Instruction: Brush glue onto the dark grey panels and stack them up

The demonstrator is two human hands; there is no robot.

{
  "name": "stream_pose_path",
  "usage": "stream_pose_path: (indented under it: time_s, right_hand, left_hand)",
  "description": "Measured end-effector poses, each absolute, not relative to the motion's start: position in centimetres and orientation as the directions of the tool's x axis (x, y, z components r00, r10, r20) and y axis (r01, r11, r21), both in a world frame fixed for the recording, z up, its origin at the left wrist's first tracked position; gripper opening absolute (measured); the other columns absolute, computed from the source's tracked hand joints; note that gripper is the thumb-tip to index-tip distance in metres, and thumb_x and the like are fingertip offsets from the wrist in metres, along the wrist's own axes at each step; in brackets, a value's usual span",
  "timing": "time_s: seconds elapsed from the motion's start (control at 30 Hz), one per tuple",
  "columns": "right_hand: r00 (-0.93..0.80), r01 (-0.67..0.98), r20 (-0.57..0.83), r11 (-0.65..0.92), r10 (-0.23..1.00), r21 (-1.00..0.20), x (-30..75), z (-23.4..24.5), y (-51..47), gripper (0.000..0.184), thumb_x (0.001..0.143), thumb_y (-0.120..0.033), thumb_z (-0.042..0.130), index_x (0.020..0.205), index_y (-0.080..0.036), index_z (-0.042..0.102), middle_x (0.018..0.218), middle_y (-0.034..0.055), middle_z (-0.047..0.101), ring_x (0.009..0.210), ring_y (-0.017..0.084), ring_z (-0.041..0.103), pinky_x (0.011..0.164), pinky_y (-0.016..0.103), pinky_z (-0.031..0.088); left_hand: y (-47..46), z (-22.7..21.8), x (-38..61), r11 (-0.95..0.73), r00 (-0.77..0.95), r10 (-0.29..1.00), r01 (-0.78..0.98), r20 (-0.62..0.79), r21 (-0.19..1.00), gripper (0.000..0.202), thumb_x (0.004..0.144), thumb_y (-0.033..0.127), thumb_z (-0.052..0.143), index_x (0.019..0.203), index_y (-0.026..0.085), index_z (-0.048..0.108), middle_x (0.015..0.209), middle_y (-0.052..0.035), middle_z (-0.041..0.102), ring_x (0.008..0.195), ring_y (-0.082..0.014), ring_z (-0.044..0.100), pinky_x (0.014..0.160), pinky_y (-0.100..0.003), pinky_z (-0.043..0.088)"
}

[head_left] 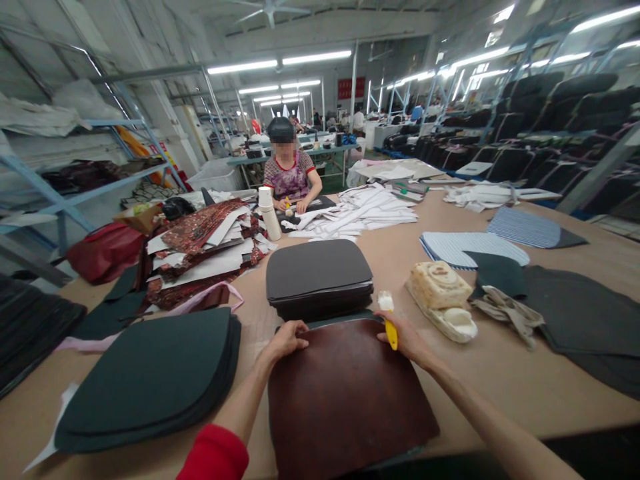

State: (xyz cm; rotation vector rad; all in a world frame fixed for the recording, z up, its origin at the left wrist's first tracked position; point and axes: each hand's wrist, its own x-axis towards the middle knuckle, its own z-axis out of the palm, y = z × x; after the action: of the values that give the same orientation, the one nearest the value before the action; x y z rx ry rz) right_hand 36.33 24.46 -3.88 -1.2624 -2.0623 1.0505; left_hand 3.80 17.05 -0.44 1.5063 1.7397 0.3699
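Observation:
A dark brown leather-like sheet point(345, 393) lies in front of me over a dark green panel, whose far edge just shows. My left hand point(289, 339) is closed at the sheet's far left corner, thumb on top. At the far right corner, my right hand point(403, 335) grips a brush point(391, 333) with a yellow handle and white-coated bristles pointing away from me. Its fingers also touch the sheet's edge. Just beyond stands a stack of dark grey panels point(320, 270). Right of the brush is a cream, glue-crusted block-shaped container point(440, 293).
Dark green panels point(150, 380) are stacked at left, near patterned offcuts point(200, 247). A white bottle point(269, 213) stands near white strips point(360, 207). Striped pieces point(470, 248), a crumpled glove point(510, 313) and grey panels point(585, 313) lie right. A co-worker point(290, 170) sits across the table.

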Motion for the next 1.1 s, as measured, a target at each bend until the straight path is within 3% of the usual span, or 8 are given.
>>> stream_pose_path:
  time_s: [0.3, 0.5, 0.67, 0.73, 0.8, 0.9, 1.0, 1.1]
  right_hand:
    - [-0.426, 0.485, 0.055, 0.279, 0.903, -0.829, 36.1, -3.0, 24.2, 0.037, 0.074, -0.032, 0.053, 0.108, -0.019, 0.058, 0.087, 0.0058, 0.064, 0.076, 0.021, 0.058, 0.072, 0.035, 0.047]
    - [-0.405, 0.43, 0.06, 0.248, 0.912, -0.868, 35.9, -1.7, 24.5, 0.04, 0.067, -0.034, 0.056, 0.105, -0.02, 0.057, 0.08, 0.003, 0.061, 0.072, 0.02, 0.058, 0.068, 0.034, 0.047]
    - [-0.362, 0.377, 0.097, 0.241, 0.927, -0.894, 37.0, 5.2, 24.7, 0.049, 0.07, -0.041, 0.059, 0.113, -0.019, 0.052, 0.08, 0.0012, 0.058, 0.075, 0.017, 0.057, 0.069, 0.03, 0.047]
    - [-0.369, 0.347, 0.231, 0.364, 0.9, -0.864, 37.7, 9.9, 24.4, 0.048, 0.073, -0.044, 0.061, 0.114, -0.02, 0.053, 0.082, 0.0019, 0.059, 0.077, 0.017, 0.058, 0.072, 0.031, 0.047]
    - [-0.382, 0.348, 0.354, 0.488, 0.854, -0.801, 38.4, 14.2, 23.5, 0.048, 0.075, -0.044, 0.062, 0.116, -0.021, 0.053, 0.085, 0.0024, 0.061, 0.077, 0.017, 0.058, 0.071, 0.03, 0.048]
    - [-0.356, 0.381, 0.461, 0.577, 0.813, -0.723, 39.7, 16.8, 21.1, 0.041, 0.076, -0.041, 0.063, 0.113, -0.025, 0.055, 0.088, 0.002, 0.062, 0.08, 0.018, 0.06, 0.076, 0.032, 0.049]
    - [-0.442, 0.401, 0.448, 0.618, 0.777, -0.677, 41.0, 13.2, 17.8, 0.032, 0.081, -0.03, 0.057, 0.113, -0.027, 0.057, 0.096, 0.0037, 0.063, 0.091, 0.02, 0.061, 0.082, 0.033, 0.048]
    - [-0.507, 0.473, 0.407, 0.64, 0.76, -0.606, 42.1, 5.8, 15.1, 0.031, 0.083, -0.021, 0.047, 0.11, -0.027, 0.062, 0.098, 0.0067, 0.063, 0.09, 0.021, 0.06, 0.078, 0.035, 0.049]
  left_hand:
    - [17.0, 0.2, 4.0, 0.281, 0.016, 0.923, 0.652, -0.384, 0.704, 0.021, 0.083, 0.034, 0.059, 0.085, 0.013, 0.059, 0.082, -0.0005, 0.061, 0.079, -0.0167, 0.058, 0.077, -0.036, 0.047]
    - [15.9, 2.7, 3.5, 0.317, 0.044, 0.909, 0.573, -0.414, 0.756, 0.02, 0.07, 0.027, 0.069, 0.08, 0.013, 0.06, 0.07, 0.0011, 0.06, 0.063, -0.013, 0.055, 0.061, -0.027, 0.044]
    - [14.3, 10.0, 2.9, 0.227, 0.038, 0.958, 0.501, -0.284, 0.835, 0.03, 0.065, 0.036, 0.067, 0.086, 0.014, 0.062, 0.078, 0.0002, 0.063, 0.072, -0.0148, 0.056, 0.066, -0.025, 0.042]
    - [13.2, 14.7, 3.0, 0.167, 0.003, 0.981, 0.495, -0.193, 0.853, 0.032, 0.068, 0.04, 0.064, 0.09, 0.016, 0.061, 0.082, 0.001, 0.063, 0.075, -0.0147, 0.056, 0.07, -0.025, 0.043]
    - [11.6, 19.2, 3.5, -0.014, -0.051, 0.997, 0.61, 0.057, 0.792, 0.027, 0.073, 0.04, 0.06, 0.087, 0.017, 0.062, 0.08, 0.0009, 0.063, 0.077, -0.0159, 0.057, 0.074, -0.028, 0.044]
    - [8.0, 22.3, 5.2, -0.228, -0.01, 0.915, 0.813, 0.404, 0.536, 0.021, 0.081, 0.039, 0.055, 0.082, 0.02, 0.064, 0.086, -0.0003, 0.065, 0.083, -0.0176, 0.059, 0.078, -0.03, 0.045]
    - [4.3, 19.0, 7.1, -0.376, 0.143, 0.81, 0.871, 0.568, 0.317, 0.016, 0.087, 0.023, 0.049, 0.083, 0.023, 0.064, 0.093, -0.0015, 0.066, 0.085, -0.0146, 0.06, 0.077, -0.027, 0.046]
    - [1.7, 11.3, 8.5, -0.422, 0.197, 0.744, 0.879, 0.638, 0.22, 0.017, 0.085, 0.01, 0.049, 0.086, 0.021, 0.062, 0.087, -0.0015, 0.067, 0.086, -0.0138, 0.06, 0.078, -0.026, 0.045]
